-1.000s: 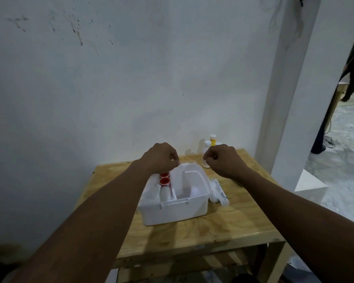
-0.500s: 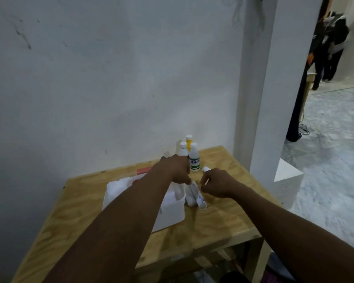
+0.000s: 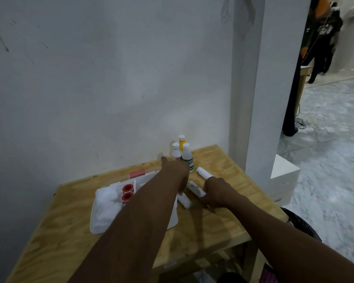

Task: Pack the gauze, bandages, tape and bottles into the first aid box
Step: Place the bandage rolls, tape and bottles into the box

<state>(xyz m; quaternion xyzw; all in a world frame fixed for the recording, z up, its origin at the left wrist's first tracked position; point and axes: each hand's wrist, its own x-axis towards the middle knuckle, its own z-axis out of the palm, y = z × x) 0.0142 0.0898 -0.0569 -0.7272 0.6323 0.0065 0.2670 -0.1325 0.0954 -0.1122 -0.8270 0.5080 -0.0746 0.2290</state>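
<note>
The white first aid box (image 3: 99,223) stands open on the wooden table (image 3: 59,242). White gauze (image 3: 106,201) and two red tape rolls (image 3: 127,192) lie inside it. My left hand (image 3: 175,170) reaches over the box to three upright bottles (image 3: 187,158) at the table's back edge, thumb spread; its fingers are hidden beside the green-labelled one. My right hand (image 3: 216,190) grips a white bandage roll (image 3: 202,173) that sticks out toward the bottles. Two more rolls, one (image 3: 194,187) by my right fingers and one (image 3: 185,201) beside the box, lie on the table.
A red and clear piece (image 3: 138,173) lies behind the box near the wall. A white pillar (image 3: 270,99) and a white block (image 3: 284,176) stand right of the table. A person (image 3: 323,37) stands far off at the right. A dark round object (image 3: 302,227) sits below the table's right edge.
The view has swung right. Both hands left the box's rear rim. My left hand opened and reached to the bottles; my right hand closed on a bandage roll.
</note>
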